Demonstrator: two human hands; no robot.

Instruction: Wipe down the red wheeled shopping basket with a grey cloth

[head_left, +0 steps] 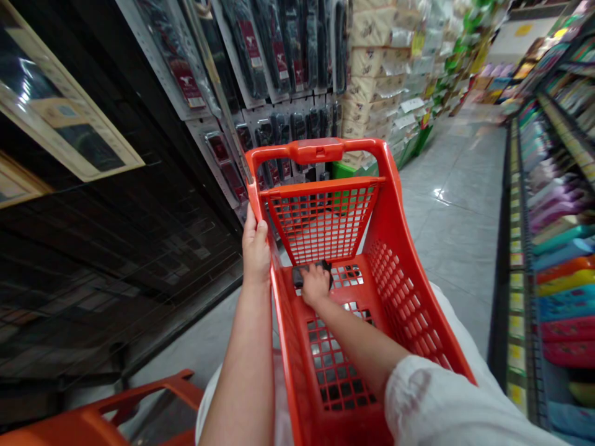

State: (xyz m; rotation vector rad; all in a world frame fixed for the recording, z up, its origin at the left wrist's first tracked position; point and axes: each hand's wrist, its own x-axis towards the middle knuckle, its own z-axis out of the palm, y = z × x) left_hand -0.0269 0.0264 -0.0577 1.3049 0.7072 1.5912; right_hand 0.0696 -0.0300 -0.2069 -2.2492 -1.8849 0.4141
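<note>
A red plastic shopping basket (pixel 395 260) with lattice walls and a lattice floor stands in front of me. My left hand (pixel 256 248) is closed around its left rim, near the far corner. My right hand (pixel 316 284) reaches down inside, to the far end of the floor. Its fingers curl over a small dark object (pixel 297 277), whose kind I cannot make out because the hand covers much of it. Behind the hand a grid flap (pixel 325 217) slants up toward the far handle bar (pixel 318 148).
Packaged goods (pixel 279 49) hang on a rack ahead, beside stacked cream packs (pixel 372 80). A dark panelled wall (pixel 116 248) runs along the left. Shelves of colourful goods (pixel 564 272) line the right of the tiled aisle (pixel 446 204). Another orange-red basket (pixel 93 427) shows at lower left.
</note>
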